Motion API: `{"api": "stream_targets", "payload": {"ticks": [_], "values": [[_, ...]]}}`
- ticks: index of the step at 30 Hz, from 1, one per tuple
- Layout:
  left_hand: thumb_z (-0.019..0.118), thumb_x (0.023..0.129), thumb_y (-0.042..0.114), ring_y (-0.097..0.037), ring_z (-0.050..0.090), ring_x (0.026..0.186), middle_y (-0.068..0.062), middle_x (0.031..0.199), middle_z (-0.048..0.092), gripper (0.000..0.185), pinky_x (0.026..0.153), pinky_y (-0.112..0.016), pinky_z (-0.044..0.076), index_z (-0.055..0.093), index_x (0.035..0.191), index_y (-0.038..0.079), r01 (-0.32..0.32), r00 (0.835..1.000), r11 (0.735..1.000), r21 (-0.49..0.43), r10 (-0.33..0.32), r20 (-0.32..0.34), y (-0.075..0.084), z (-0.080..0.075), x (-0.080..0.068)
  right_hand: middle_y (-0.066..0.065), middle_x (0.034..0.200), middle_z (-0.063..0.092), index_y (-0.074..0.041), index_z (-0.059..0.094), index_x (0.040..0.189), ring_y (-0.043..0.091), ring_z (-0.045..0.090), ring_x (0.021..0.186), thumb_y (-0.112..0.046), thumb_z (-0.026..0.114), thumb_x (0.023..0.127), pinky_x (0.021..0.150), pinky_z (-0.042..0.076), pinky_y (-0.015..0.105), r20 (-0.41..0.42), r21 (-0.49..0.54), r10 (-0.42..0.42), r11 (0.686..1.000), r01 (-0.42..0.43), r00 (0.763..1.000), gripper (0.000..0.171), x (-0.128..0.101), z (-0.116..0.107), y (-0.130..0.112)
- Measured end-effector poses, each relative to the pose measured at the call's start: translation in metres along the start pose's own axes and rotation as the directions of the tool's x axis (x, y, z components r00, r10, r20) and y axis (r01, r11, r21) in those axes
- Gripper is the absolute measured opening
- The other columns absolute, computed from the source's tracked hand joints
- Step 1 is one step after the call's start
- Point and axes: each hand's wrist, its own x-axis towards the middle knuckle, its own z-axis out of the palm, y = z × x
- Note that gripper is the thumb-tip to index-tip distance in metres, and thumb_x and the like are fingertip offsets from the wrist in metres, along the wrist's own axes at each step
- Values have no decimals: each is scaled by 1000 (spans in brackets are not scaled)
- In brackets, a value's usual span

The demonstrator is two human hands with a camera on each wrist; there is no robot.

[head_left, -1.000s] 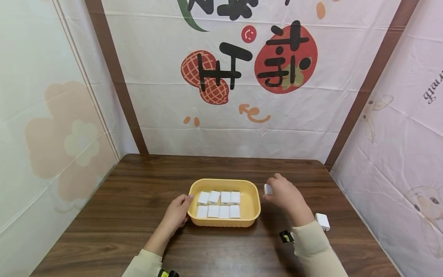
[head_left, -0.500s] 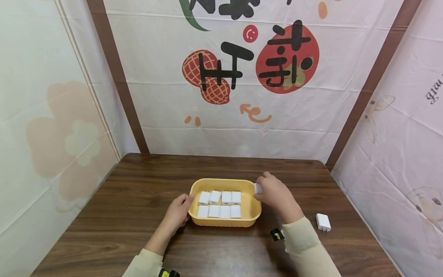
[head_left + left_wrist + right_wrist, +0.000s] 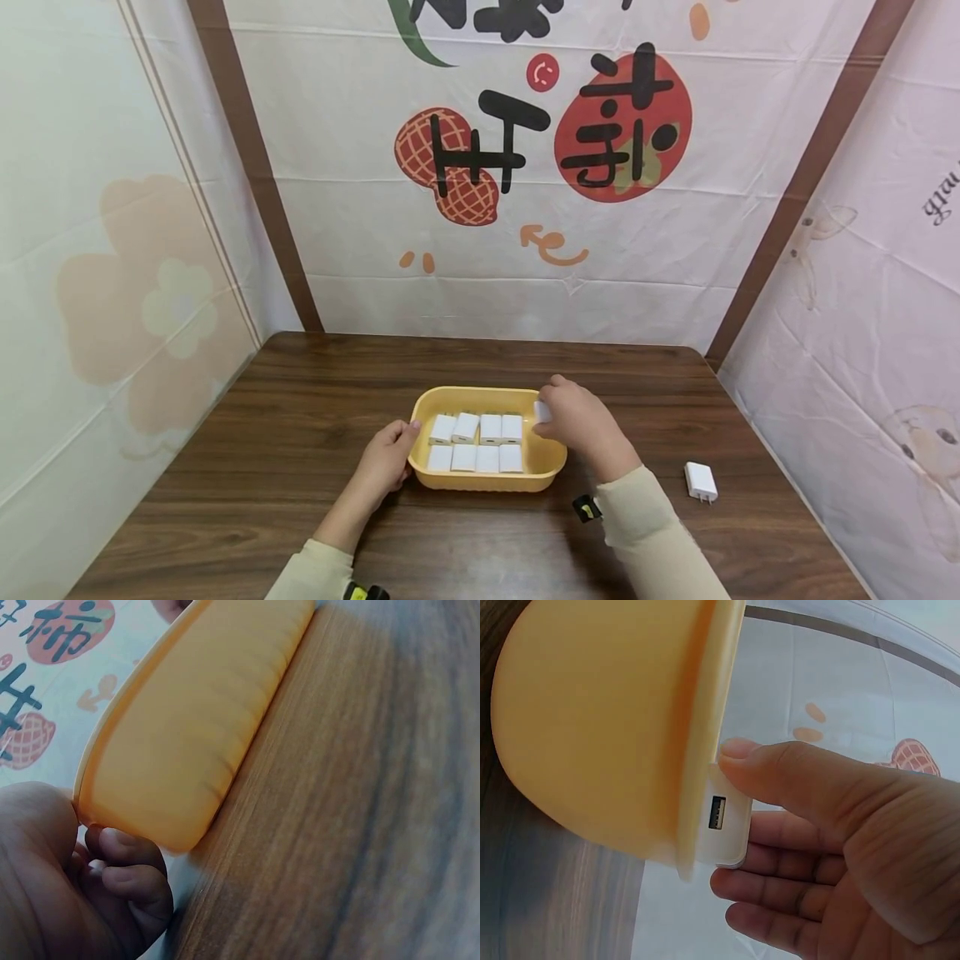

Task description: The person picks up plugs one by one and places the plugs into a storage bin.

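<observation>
A yellow plastic tray (image 3: pixel 480 482) sits on the wooden table, with two rows of white USB chargers (image 3: pixel 486 458) in its left and middle parts. My left hand (image 3: pixel 384 460) grips the tray's left end; in the left wrist view the thumb is at the rim and the fingers curl below it. Between thumb and fingers, my right hand (image 3: pixel 583 423) pinches a white USB charger (image 3: pixel 729 814) over the tray's right end. Its USB port faces the right wrist camera, and the tray's rim hides part of it.
Another white charger (image 3: pixel 701 482) lies on the table to the right, its prongs toward the near edge. Printed cloth walls (image 3: pixel 510 300) stand behind the table (image 3: pixel 315 400) and along both sides.
My right hand has moved left with the charger, from beside the tray to over its right end. The left hand keeps its grip on the tray.
</observation>
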Motion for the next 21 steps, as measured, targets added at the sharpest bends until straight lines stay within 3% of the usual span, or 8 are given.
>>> {"api": "stream_targets", "payload": {"ticks": [21], "values": [[49,107,48,-16,44,48,-4,57,47,45,40,-24,33,57,95,5,3,1000,1000,2,-3,-2,-2,0,1,4,91,60,-8,73,92,20,59,75,-35,89,79,68,56,37,48,-137,-54,989,60,997,33,12,24,-12]]}}
